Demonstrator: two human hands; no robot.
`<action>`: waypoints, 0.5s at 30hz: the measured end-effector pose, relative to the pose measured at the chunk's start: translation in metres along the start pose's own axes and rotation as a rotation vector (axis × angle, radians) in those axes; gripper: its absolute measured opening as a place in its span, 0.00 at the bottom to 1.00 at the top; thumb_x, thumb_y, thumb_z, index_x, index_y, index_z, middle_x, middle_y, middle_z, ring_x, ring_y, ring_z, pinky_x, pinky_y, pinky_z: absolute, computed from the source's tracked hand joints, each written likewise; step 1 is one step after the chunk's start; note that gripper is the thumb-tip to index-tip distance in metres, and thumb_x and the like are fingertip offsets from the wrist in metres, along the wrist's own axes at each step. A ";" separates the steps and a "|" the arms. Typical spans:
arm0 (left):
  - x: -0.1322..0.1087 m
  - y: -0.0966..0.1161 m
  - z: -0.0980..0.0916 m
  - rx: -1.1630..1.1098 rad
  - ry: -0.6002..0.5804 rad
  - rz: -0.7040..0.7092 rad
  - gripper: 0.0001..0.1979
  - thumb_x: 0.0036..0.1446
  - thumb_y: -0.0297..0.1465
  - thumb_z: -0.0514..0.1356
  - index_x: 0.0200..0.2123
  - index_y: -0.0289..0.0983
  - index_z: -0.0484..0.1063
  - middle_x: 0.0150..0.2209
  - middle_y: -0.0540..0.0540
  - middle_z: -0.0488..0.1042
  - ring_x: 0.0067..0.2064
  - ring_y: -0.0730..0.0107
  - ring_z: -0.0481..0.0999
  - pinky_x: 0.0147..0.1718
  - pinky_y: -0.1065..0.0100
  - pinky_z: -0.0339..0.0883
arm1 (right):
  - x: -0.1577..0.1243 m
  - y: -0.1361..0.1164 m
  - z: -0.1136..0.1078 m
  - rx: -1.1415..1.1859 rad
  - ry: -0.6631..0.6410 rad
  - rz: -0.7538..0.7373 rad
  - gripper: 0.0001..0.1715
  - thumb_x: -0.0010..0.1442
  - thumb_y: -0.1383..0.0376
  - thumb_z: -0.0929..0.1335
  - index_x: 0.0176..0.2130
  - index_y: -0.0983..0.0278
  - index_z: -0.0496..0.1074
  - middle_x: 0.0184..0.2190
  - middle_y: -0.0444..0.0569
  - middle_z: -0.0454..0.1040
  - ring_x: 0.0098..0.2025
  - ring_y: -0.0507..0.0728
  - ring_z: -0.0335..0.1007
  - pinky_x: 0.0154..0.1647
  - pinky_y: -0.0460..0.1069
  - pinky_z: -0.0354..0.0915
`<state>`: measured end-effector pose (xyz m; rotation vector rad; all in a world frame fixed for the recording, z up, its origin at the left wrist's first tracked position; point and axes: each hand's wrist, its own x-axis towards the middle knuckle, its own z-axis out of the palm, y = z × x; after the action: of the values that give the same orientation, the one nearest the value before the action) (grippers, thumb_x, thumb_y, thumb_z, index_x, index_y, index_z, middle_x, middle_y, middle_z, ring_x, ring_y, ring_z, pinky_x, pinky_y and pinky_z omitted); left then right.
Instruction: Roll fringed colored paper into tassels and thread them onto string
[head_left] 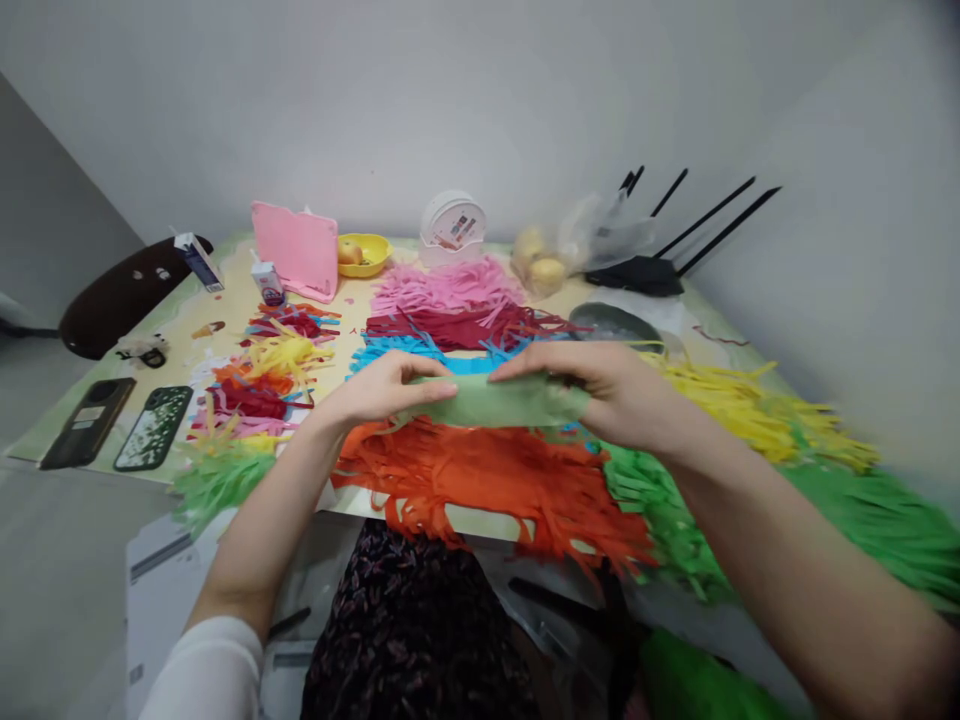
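Observation:
Between my two hands a strip of light green tissue paper is stretched above the table. My left hand pinches its left end, thumb on top. At the other end my right hand grips the paper, with its fingers curled behind. Directly below lies orange fringed tissue paper, part of it hanging over the table's front edge. Behind the strip are blue fringed paper, dark red fringed paper and pink fringed paper. Green fringed paper and yellow fringed paper spread out to the right.
Colourful tassels are piled left of my hands. Two phones lie at the table's left edge. A pink tablet case, a yellow bowl and a black router with raised antennas stand at the back.

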<state>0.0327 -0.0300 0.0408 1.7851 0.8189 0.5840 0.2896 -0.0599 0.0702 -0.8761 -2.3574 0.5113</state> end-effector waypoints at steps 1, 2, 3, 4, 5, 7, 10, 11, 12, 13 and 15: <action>0.001 0.000 0.001 0.035 -0.036 -0.022 0.19 0.55 0.46 0.62 0.26 0.34 0.74 0.22 0.51 0.69 0.23 0.73 0.65 0.23 0.71 0.54 | -0.003 0.000 -0.004 -0.027 -0.025 -0.023 0.24 0.55 0.74 0.61 0.44 0.60 0.78 0.40 0.47 0.82 0.40 0.56 0.78 0.42 0.50 0.72; 0.001 0.001 0.002 0.073 -0.059 -0.040 0.19 0.55 0.45 0.62 0.23 0.34 0.72 0.20 0.52 0.67 0.22 0.74 0.63 0.22 0.71 0.54 | -0.006 0.000 -0.009 -0.059 -0.065 -0.037 0.25 0.56 0.75 0.60 0.46 0.60 0.78 0.42 0.48 0.81 0.42 0.56 0.78 0.44 0.51 0.72; 0.000 0.002 0.003 0.120 -0.057 -0.046 0.19 0.56 0.43 0.62 0.23 0.34 0.71 0.20 0.52 0.67 0.22 0.75 0.63 0.23 0.71 0.54 | -0.010 0.000 -0.016 -0.092 -0.118 -0.037 0.25 0.58 0.74 0.61 0.50 0.60 0.76 0.45 0.49 0.80 0.45 0.57 0.78 0.46 0.52 0.72; -0.001 0.003 0.005 0.178 -0.031 -0.035 0.17 0.57 0.40 0.61 0.23 0.34 0.71 0.20 0.52 0.68 0.23 0.74 0.65 0.24 0.71 0.56 | -0.014 0.000 -0.023 -0.122 -0.178 -0.025 0.25 0.60 0.71 0.63 0.55 0.60 0.74 0.49 0.50 0.79 0.49 0.59 0.77 0.49 0.53 0.72; -0.002 0.004 0.007 0.246 0.011 -0.007 0.14 0.58 0.38 0.61 0.25 0.34 0.72 0.22 0.51 0.70 0.25 0.73 0.67 0.27 0.71 0.58 | -0.018 0.000 -0.030 -0.145 -0.222 -0.006 0.26 0.61 0.67 0.65 0.59 0.58 0.71 0.54 0.50 0.76 0.52 0.61 0.75 0.51 0.54 0.71; -0.006 0.007 0.012 0.424 0.081 0.079 0.09 0.59 0.32 0.60 0.29 0.34 0.75 0.28 0.48 0.76 0.32 0.69 0.72 0.34 0.69 0.63 | -0.022 -0.001 -0.038 -0.156 -0.236 0.031 0.35 0.60 0.56 0.70 0.64 0.56 0.64 0.60 0.51 0.71 0.57 0.64 0.71 0.54 0.55 0.70; -0.013 0.011 0.021 0.671 0.090 0.203 0.07 0.61 0.27 0.58 0.33 0.35 0.77 0.35 0.44 0.79 0.40 0.63 0.74 0.46 0.63 0.64 | -0.019 -0.005 -0.026 -0.156 -0.150 0.058 0.34 0.61 0.50 0.70 0.62 0.59 0.67 0.59 0.54 0.72 0.58 0.65 0.70 0.55 0.56 0.68; -0.015 0.011 0.024 0.721 0.083 0.231 0.08 0.61 0.26 0.57 0.35 0.35 0.77 0.36 0.44 0.79 0.42 0.62 0.75 0.49 0.61 0.63 | -0.016 -0.007 -0.017 -0.162 -0.156 0.067 0.28 0.63 0.52 0.68 0.58 0.61 0.71 0.54 0.55 0.75 0.54 0.64 0.73 0.52 0.55 0.68; -0.017 0.010 0.026 0.750 0.081 0.248 0.08 0.62 0.26 0.57 0.36 0.35 0.77 0.37 0.44 0.80 0.43 0.62 0.75 0.52 0.59 0.61 | -0.013 -0.008 -0.006 -0.176 -0.193 0.084 0.20 0.64 0.55 0.67 0.52 0.62 0.75 0.47 0.54 0.79 0.47 0.62 0.75 0.46 0.53 0.69; -0.019 0.008 0.026 0.760 0.081 0.246 0.08 0.62 0.26 0.57 0.37 0.36 0.77 0.38 0.44 0.80 0.43 0.62 0.75 0.53 0.58 0.61 | -0.011 -0.009 0.005 -0.197 -0.237 0.111 0.14 0.65 0.58 0.66 0.44 0.62 0.77 0.39 0.52 0.80 0.40 0.59 0.76 0.40 0.51 0.68; -0.022 0.003 0.025 0.737 0.083 0.179 0.09 0.63 0.27 0.57 0.36 0.36 0.78 0.36 0.44 0.80 0.42 0.62 0.75 0.49 0.61 0.63 | -0.006 -0.009 0.023 -0.243 -0.288 0.184 0.12 0.65 0.63 0.66 0.32 0.63 0.75 0.26 0.48 0.76 0.28 0.55 0.70 0.30 0.48 0.61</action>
<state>0.0369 -0.0625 0.0348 2.5374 1.0192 0.5057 0.2747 -0.0736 0.0549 -1.2090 -2.6551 0.4549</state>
